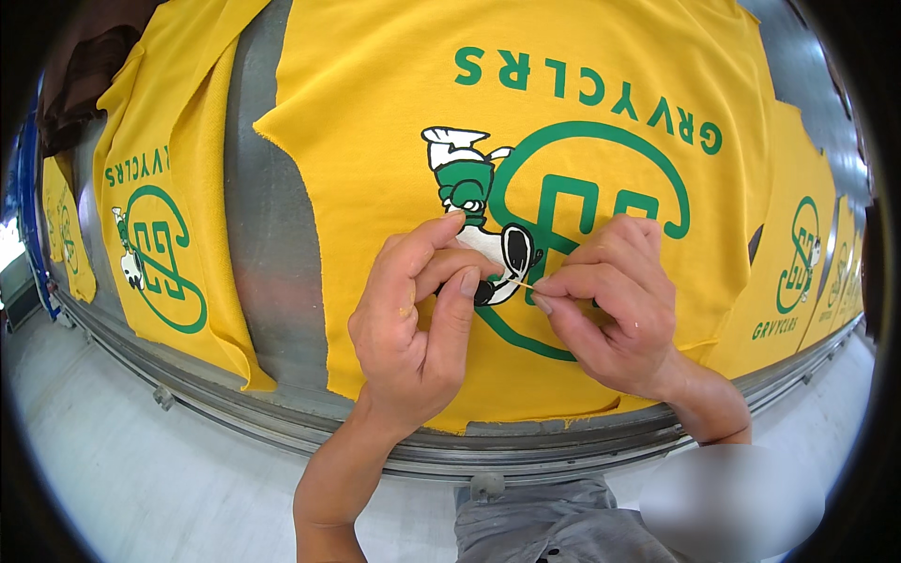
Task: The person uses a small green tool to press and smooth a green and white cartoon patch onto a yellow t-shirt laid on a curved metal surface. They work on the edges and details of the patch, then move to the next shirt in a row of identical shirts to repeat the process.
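Observation:
A yellow fabric panel (375, 178) lies in front of me, with green lettering and a green looped emblem printed on it. Beside the emblem is a black-and-white cartoon dog (483, 242) in a green top, appearing upside down from here. My left hand (404, 310) rests over the print, fingers stretched out and apart, holding nothing. Between the thumb and index finger of my right hand (615, 305) is pinched a thin pale stick (522, 284), like a toothpick. Its tip points at the dog's head, near my left fingertips. Both hands partly cover the print.
The panel lies on a long grey metal table (272, 197) with a railed front edge (432, 460). Similar printed panels lie to the left (174, 235) and right (779, 272). Dark brown cloth (89, 80) sits at the far left. Pale floor (122, 422) shows below.

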{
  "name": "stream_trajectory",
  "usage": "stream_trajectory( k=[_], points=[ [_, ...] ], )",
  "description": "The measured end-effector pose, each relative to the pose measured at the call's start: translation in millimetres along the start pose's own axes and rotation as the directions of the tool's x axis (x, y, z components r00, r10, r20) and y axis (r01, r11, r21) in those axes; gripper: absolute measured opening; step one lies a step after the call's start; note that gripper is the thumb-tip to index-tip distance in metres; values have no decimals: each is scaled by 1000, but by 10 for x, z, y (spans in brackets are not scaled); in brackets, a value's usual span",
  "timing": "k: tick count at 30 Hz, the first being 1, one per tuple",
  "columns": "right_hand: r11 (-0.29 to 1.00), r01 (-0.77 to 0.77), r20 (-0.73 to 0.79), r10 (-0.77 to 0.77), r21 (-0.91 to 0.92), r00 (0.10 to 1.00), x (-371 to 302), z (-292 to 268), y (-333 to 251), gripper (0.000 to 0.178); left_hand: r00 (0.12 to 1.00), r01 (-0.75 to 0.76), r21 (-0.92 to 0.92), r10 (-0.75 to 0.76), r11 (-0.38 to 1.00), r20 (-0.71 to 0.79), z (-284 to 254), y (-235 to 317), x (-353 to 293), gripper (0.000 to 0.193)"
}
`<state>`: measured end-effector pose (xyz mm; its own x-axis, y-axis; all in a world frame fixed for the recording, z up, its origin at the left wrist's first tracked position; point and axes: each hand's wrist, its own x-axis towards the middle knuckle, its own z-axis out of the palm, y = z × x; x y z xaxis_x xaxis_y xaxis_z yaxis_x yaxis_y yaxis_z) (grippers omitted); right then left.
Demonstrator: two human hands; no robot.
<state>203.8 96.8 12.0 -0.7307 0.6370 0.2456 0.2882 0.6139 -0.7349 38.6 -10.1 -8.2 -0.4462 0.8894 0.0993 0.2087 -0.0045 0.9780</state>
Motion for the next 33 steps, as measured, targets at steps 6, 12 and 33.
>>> stream_trajectory(
  k=[6,12,33],
  points=[
    [1000,1,8,-1,-15,1000,3,13,2,22,1000,7,-2,-7,1000,3,2,13,8,29],
    [1000,4,12,-4,-23,1000,11,16,-3,22,1000,-1,8,1,1000,13,-9,16,10,30],
    [985,-91,-76,81,-146,994,-60,-23,47,21,995,63,21,-64,998,71,-62,86,11,33]
  ],
)
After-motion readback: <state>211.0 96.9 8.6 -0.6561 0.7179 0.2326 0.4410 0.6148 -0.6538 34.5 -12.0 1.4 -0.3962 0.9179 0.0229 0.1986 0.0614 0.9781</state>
